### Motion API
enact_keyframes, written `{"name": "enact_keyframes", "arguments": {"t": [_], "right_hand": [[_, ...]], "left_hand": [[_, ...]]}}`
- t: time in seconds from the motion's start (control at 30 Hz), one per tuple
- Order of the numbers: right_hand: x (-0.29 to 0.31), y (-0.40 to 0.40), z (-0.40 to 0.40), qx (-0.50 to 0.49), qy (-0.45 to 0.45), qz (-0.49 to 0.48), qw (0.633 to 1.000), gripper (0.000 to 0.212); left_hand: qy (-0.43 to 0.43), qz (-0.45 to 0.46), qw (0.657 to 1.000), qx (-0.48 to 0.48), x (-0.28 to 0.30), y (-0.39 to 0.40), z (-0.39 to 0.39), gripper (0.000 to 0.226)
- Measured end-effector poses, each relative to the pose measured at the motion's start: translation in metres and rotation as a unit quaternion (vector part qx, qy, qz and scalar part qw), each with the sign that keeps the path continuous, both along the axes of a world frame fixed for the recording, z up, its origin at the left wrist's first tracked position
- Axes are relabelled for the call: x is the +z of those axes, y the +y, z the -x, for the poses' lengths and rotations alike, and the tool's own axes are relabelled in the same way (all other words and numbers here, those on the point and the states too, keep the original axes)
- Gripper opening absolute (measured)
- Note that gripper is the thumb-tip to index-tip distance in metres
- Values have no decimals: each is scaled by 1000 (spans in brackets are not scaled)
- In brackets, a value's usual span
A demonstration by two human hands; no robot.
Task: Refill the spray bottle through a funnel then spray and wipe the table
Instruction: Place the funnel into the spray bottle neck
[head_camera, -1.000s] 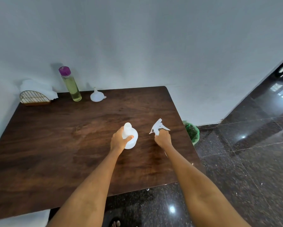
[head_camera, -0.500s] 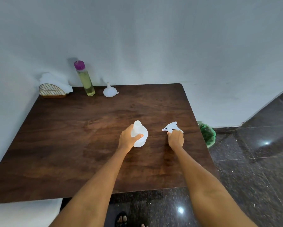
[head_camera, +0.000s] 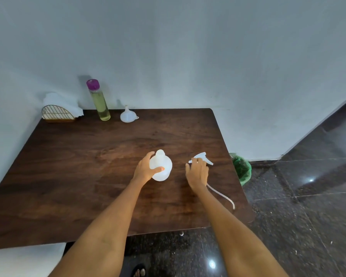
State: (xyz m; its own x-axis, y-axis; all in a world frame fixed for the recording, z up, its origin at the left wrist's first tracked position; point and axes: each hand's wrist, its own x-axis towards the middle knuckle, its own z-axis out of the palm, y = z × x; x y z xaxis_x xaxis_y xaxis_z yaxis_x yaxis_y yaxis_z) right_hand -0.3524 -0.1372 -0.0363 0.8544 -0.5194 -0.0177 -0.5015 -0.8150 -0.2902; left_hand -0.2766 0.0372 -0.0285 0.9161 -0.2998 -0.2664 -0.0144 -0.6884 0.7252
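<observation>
At ten o'clock on the worktop [head_camera: 72, 168] stands a wire holder [head_camera: 57, 113] with white napkins; just beside it, toward eleven, a tall refill bottle [head_camera: 100, 102] of yellowish liquid with its purple cap on; at twelve the funnel [head_camera: 128, 115] sits mouth-down, spout up. Near the middle the left hand [head_camera: 146, 169] grips the spray bottle [head_camera: 161, 166] — upright, neck bare, thumb and fingers curled round its body; at three o'clock the right hand [head_camera: 198, 174] lies with fingers loosely spread over the sprayer head [head_camera: 203, 157], which rests on the wood with its tube [head_camera: 222, 193] trailing toward five; whether the fingertips touch it I cannot tell. A green bin [head_camera: 242, 169] sits on the floor past the right edge.

The step in hand looks like opening up — head off, refill not begun; next the right hand must reach to twelve for the funnel and seat its spout in the neck while the left steadies the bottle.
</observation>
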Motion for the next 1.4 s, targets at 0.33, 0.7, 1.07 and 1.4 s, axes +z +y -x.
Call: {"name": "enact_keyframes", "arguments": {"t": [0.33,0.7,1.07,1.4], "right_hand": [[-4,100,26,100,44,-99,989,37],[38,189,-53,228,-3,-153,962,29],[26,198,-218,81,29,-183,979,47],[-21,174,-361,-16,26,-184,982,83]], "left_hand": [[15,-54,998,21,-4,51,36,50],[-47,-146,987,51,18,142,-10,32],[-15,-138,988,73,-12,183,-139,36],[-51,-130,990,-14,-48,172,-263,32]]}}
